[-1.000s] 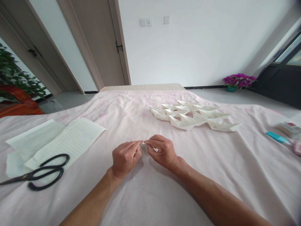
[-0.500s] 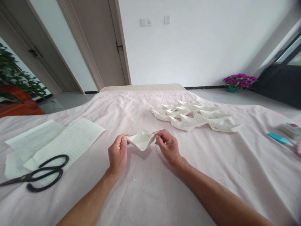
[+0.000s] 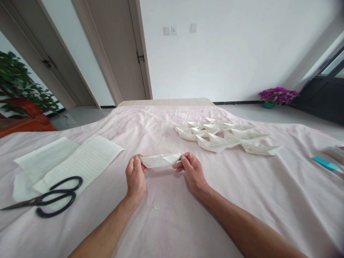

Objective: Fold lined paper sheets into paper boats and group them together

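Observation:
Between my hands is a white paper boat (image 3: 161,161), stretched out long and low with a small peak at its middle. My left hand (image 3: 136,177) pinches its left end between thumb and fingers. At the other end, my right hand (image 3: 192,172) is closed on the right tip. Several finished paper boats (image 3: 215,138) stand grouped on the cloth, beyond my right hand and to its right. Lined paper sheets (image 3: 88,157) lie to the left of my left hand.
Black-handled scissors (image 3: 56,197) rest partly on the sheets at the left. A pink-white cloth (image 3: 166,222) covers the table. At the right edge lie a blue object (image 3: 325,163) and a blurred box (image 3: 335,154). A potted purple flower (image 3: 278,96) stands on the floor behind.
The paper boat has been pulled from a sagging V shape into a straighter, longer hull. Both hands have stayed on its ends. The whole view has shifted slightly.

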{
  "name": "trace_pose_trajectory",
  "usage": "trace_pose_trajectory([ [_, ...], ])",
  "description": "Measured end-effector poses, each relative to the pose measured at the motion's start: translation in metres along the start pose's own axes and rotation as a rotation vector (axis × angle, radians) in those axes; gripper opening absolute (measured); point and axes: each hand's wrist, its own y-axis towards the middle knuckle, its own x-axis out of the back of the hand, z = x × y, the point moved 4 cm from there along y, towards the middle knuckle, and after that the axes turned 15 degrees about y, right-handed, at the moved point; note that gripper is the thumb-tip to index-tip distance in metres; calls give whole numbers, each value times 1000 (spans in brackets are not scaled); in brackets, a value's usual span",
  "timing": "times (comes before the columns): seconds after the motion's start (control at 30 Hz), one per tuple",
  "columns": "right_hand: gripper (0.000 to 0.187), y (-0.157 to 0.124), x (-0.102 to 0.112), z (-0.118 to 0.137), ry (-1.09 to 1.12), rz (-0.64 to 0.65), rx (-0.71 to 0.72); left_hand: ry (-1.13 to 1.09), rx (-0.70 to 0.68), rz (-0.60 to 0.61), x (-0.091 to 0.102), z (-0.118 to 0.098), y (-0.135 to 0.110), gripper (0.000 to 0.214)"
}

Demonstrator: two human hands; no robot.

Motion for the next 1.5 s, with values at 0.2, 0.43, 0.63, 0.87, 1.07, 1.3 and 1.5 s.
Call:
trace_pose_trajectory([
  [0.2,25,-1,-5,-1,60,67,-76,177,-140,-43,4,-1,1,35],
  [0.43,50,-4,-7,-4,65,140,-45,242,-197,-19,2,-9,-7,32],
  [0.63,30,-2,-6,-5,-69,98,-45,193,-144,20,1,-3,-7,36],
  [0.87,25,5,3,-3,-137,57,5,3,-69,235,-6,6,-3,45],
  [1.07,28,6,2,-2,-119,57,14,9,133,510,-21,9,-15,47],
  [1.3,37,0,-9,-2,-55,129,-32,38,123,429,-22,8,-25,44],
  [1.5,41,-6,-13,-2,-65,97,-45,84,115,411,-25,3,-28,41],
])
